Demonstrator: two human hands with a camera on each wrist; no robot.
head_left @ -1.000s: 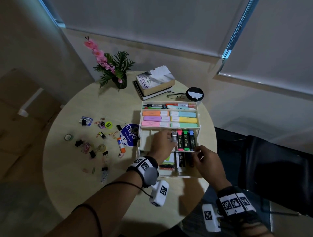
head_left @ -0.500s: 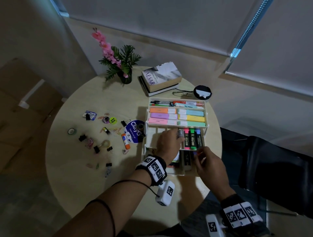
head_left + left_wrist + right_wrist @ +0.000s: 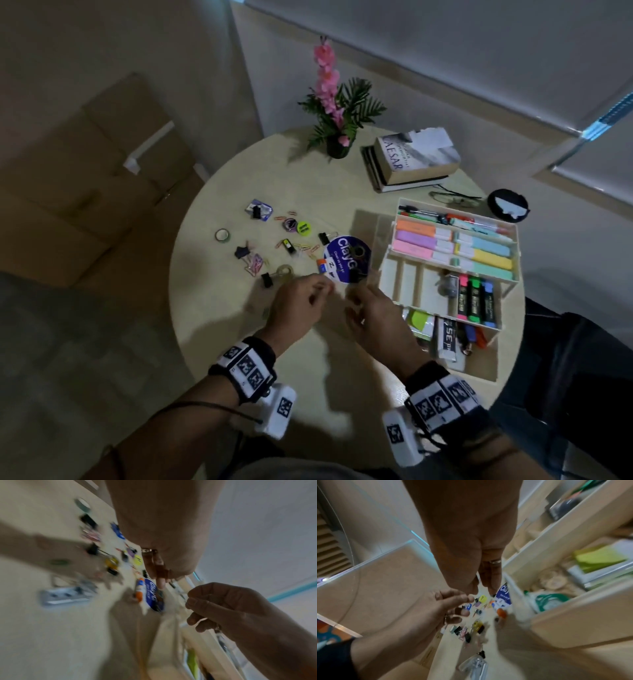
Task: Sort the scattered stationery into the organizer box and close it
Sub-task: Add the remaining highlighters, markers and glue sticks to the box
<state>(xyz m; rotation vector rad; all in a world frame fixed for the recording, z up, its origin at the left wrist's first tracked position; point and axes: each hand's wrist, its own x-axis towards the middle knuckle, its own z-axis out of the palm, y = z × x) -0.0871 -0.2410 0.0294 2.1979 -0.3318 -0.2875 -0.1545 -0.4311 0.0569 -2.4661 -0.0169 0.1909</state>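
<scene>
The white tiered organizer box (image 3: 407, 281) stands open at the table's right, with pastel highlighters (image 3: 455, 246) in its top tier and dark markers (image 3: 476, 301) in the middle one. Just left of it both hands hover over the table near a blue disc (image 3: 347, 258) and a glue stick (image 3: 322, 266). My left hand (image 3: 322, 291) and right hand (image 3: 354, 301) are close together, fingers loosely curled, and I see nothing held in either. Binder clips (image 3: 266, 279), pink paper clips (image 3: 254, 267) and a tape roll (image 3: 222, 235) lie scattered further left.
A stack of books (image 3: 416, 159), a potted flower (image 3: 337, 113), glasses (image 3: 452, 198) and a black round object (image 3: 508, 205) sit along the table's far edge. A clear stapler-like item (image 3: 476, 665) lies near the front. Cardboard boxes (image 3: 85, 171) stand on the floor to the left.
Both hands have left the box's middle tier and moved left over the table by the blue disc. A small silvery item that the left hand held now lies beside the markers.
</scene>
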